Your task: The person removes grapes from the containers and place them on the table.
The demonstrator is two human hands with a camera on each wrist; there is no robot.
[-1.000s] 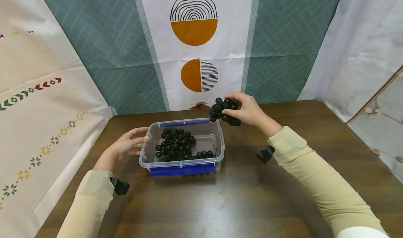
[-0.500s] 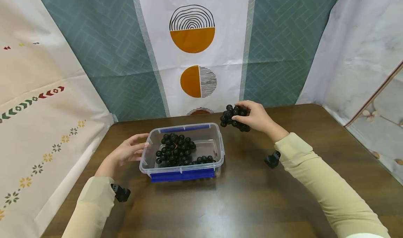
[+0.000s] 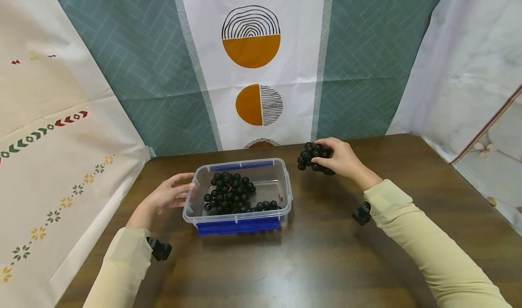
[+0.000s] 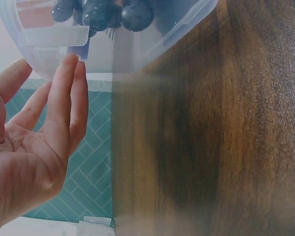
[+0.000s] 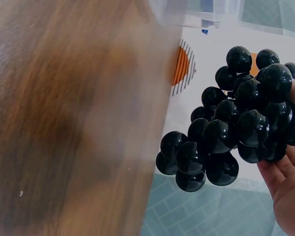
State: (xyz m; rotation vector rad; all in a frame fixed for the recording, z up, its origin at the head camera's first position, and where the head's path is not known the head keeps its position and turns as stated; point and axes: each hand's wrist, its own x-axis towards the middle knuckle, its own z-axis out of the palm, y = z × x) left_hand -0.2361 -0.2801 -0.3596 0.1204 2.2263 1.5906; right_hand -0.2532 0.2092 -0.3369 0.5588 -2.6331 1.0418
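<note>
A bunch of black grapes [image 3: 307,156] is gripped between the thumb and fingers of my right hand [image 3: 344,159], to the right of the box. In the right wrist view the shiny round grapes [image 5: 219,135] fill much of the frame. My left hand [image 3: 167,194] has its fingers extended, the fingertips [image 4: 69,64] right at the left end wall of a clear plastic box [image 3: 285,185]. Blue clips run along the box's long sides. Inside lie more black grapes [image 3: 228,192], with a reddish stem showing among them.
The dark brown wooden table [image 3: 261,267] carries the box near its back edge. A teal and white patterned cloth [image 3: 363,72] hangs behind. Light cloths hang at the left [image 3: 81,172] and right sides.
My right hand has moved right and away from the box's right rim with the grapes in its grip. The left hand stays at the box, and the head view has shifted slightly.
</note>
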